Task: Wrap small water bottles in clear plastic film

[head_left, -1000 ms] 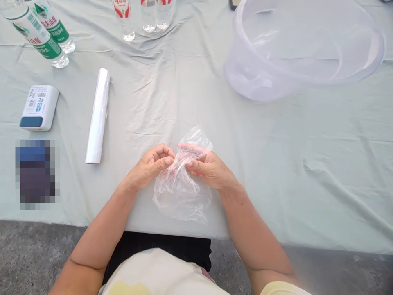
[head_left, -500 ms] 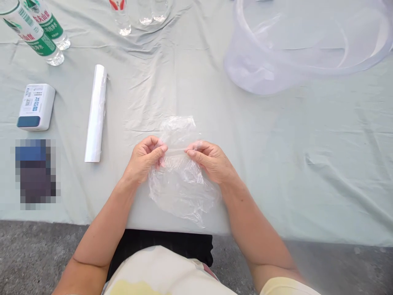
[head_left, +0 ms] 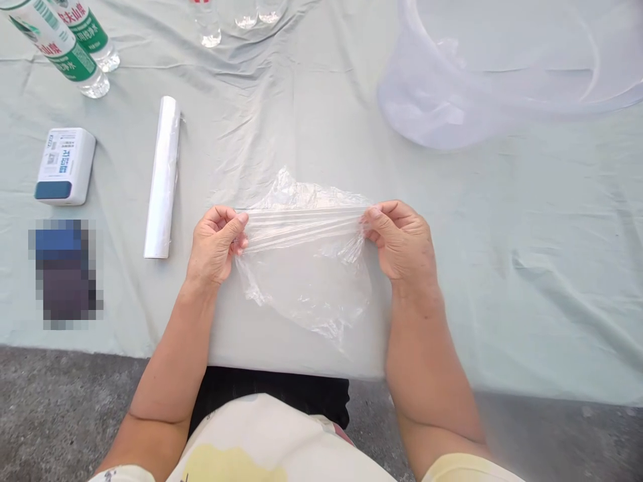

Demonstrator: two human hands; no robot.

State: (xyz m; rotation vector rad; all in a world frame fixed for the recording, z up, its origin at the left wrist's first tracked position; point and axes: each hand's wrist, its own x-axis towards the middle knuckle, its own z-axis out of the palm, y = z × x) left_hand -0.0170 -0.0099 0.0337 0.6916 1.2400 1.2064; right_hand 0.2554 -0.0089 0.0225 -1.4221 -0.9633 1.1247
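A thin clear plastic bag (head_left: 306, 268) is stretched wide between my two hands, just above the pale green tablecloth (head_left: 311, 120) near its front edge. My left hand (head_left: 217, 242) pinches the bag's left side with closed fingers. My right hand (head_left: 400, 239) pinches the right side, fingers closed too. The bag's upper edge is pulled taut between them and the rest hangs crumpled below.
A white roll of plastic bags (head_left: 163, 175) lies left of my hands. Further left sit a small white box (head_left: 65, 166) and a blurred-out patch. Water bottles (head_left: 65, 47) stand along the far edge. A large clear plastic basin (head_left: 502, 73) is at the far right.
My hands have moved apart, pulling the bag from a crumpled bunch into a wide, taut span. The view has shifted slightly.
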